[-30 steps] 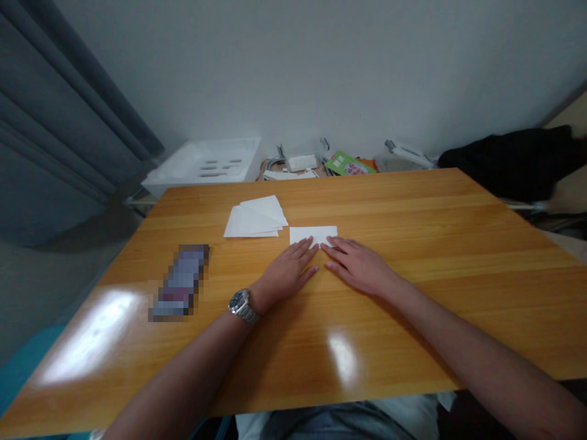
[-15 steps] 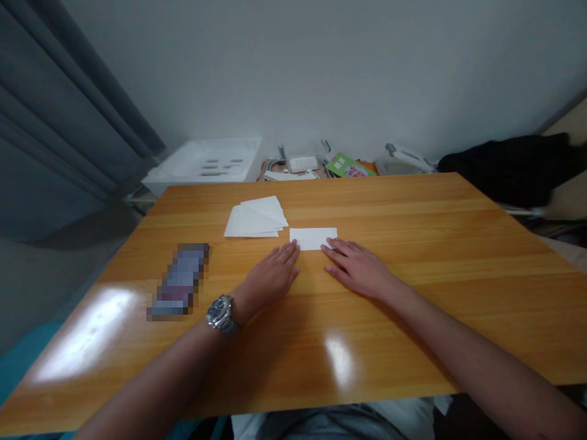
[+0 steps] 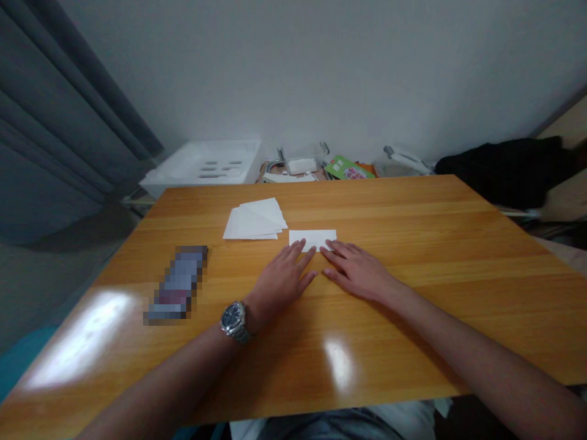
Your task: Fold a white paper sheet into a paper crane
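Observation:
A small folded white paper [image 3: 313, 238] lies flat on the wooden table [image 3: 435, 244]. My left hand [image 3: 282, 280], with a watch on its wrist, rests flat with fingers stretched out, its fingertips on the paper's near left edge. My right hand [image 3: 358, 269] also lies flat and open, its fingertips touching the paper's near right edge. Neither hand grips anything.
A loose stack of white sheets [image 3: 254, 220] lies left of the folded paper. A blurred dark object [image 3: 177, 282] sits further left. Beyond the table's far edge are a white tray [image 3: 206, 162], small clutter [image 3: 321, 166] and a black cloth [image 3: 504, 168]. A grey curtain [image 3: 55, 122] hangs at left.
My left hand slid left along the paper's near edge, then came back right toward my right hand. My right hand and the paper stayed in place.

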`<state>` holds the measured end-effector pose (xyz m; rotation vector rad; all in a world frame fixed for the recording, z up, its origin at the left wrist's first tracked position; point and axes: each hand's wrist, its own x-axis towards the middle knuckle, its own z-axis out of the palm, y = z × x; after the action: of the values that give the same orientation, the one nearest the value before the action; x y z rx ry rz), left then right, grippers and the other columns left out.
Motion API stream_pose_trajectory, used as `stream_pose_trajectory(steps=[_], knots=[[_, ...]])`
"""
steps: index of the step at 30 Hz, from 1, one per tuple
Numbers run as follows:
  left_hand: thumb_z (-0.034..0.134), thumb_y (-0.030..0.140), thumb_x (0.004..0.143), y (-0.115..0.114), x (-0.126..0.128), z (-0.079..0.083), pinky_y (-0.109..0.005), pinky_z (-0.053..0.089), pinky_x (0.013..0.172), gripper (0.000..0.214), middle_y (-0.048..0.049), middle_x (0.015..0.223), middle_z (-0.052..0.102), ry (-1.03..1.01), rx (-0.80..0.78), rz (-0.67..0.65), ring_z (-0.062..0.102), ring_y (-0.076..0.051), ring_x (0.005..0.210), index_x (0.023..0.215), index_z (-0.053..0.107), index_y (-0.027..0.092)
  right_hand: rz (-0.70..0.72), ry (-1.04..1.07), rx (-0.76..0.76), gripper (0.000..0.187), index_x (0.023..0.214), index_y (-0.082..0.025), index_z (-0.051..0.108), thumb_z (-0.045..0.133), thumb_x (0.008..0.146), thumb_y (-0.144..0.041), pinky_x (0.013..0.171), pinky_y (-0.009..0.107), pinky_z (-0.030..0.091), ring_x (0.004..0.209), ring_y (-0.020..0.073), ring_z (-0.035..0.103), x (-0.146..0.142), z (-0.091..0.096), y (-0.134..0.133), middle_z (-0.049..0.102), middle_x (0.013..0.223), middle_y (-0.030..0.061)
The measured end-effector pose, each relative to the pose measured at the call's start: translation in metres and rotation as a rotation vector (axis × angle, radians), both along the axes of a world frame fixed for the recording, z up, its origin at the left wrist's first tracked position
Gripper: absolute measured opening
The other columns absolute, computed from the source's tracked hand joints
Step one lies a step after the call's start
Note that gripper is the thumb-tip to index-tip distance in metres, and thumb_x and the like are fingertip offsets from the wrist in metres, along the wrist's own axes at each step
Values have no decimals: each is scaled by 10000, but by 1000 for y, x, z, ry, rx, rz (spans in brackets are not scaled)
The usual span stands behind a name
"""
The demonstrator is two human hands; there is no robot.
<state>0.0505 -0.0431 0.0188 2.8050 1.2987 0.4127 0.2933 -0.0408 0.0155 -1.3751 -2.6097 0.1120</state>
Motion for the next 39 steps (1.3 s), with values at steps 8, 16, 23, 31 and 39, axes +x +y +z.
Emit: stream_pose_trajectory(steps=[8,16,23,31,39], knots=[[390,428,1056,-3,5,-13,-467,346,1195,510,-165,1561,439,-39,14,50,451,-297,1419,1493,465,176,1,-11,9,526,1508,-218,484,334,1063,-456,1188,486,367,1444,279,434,2,-3,1,436,1587,98],[403,431,1049,-3,5,-11,-478,354,1188,498,-148,1553,460,-44,26,69,478,-300,1398,1484,485,204,-40,7,25,492,1489,-191,508,298,1072,-346,1186,454,390,1436,253,450,16,-6,0,454,1576,92],[377,440,1059,-4,7,-10,-468,333,1205,505,-147,1553,459,-27,7,86,460,-289,1415,1486,480,191,-104,26,58,485,1464,-151,537,311,1070,-320,1178,454,411,1396,261,500,29,-10,-6,500,1539,110],[375,439,1061,-1,7,-15,-464,279,1243,499,-128,1575,435,-35,-3,87,404,-260,1463,1495,464,209,-106,52,81,461,1447,-145,554,371,1053,-297,1158,493,428,1393,286,498,23,-12,-8,506,1531,134],[409,435,1050,-1,5,-14,-500,273,1242,494,-163,1605,370,-62,26,84,336,-295,1499,1460,509,177,35,74,75,389,1333,-169,648,430,1045,-314,1151,527,422,1376,302,505,13,3,-29,559,1484,120]])
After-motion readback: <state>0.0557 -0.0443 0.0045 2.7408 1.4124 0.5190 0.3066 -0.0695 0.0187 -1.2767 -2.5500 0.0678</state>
